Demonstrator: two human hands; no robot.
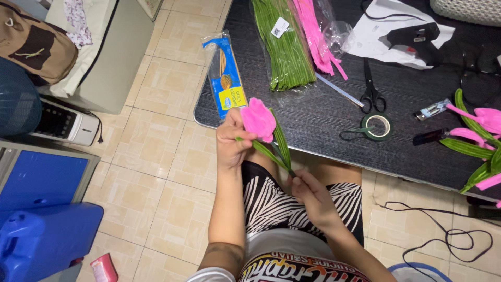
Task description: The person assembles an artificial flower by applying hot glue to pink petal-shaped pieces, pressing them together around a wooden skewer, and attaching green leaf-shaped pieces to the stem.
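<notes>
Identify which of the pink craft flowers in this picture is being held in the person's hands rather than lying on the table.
The pink flower at the table's near edge: the left hand grips below its bloom, the right hand pinches the stem's end. The finished flowers lie untouched at the right.

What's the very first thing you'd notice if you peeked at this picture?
The bright pink flower in the middle, held near the dark table's edge. The left hand grips under the bloom and the right hand pinches its green stem lower down. More pink flowers lie at the table's right end.
</notes>
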